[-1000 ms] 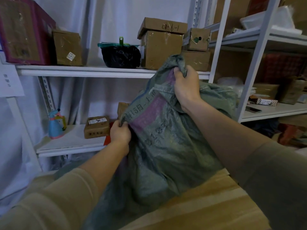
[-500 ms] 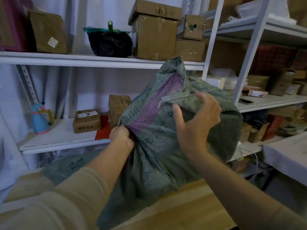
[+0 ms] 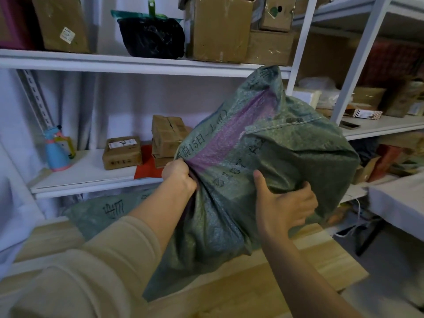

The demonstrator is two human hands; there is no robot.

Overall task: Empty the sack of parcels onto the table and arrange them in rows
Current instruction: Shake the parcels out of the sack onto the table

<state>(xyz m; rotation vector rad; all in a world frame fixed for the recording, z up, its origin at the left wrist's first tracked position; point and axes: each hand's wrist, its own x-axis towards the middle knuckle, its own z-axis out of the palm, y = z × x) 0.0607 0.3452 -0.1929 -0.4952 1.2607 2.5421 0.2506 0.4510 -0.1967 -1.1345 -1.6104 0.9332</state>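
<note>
My left hand [image 3: 180, 177] is clenched on a bunched fold of the green woven sack [image 3: 252, 171], at its 9 o'clock edge beside the purple stripe. My right hand [image 3: 283, 206] cups the sack from below at about 5 o'clock, thumb up against the cloth and fingers curled into it. I see the sack bulging and held up above the wooden desk [image 3: 263, 292], its loose lower end trailing down onto the boards. No parcels lie on the desk. Behind, at 12 o'clock, white shelves [image 3: 128, 64] carry cardboard boxes [image 3: 219, 28] and a black bag [image 3: 151, 36].
</note>
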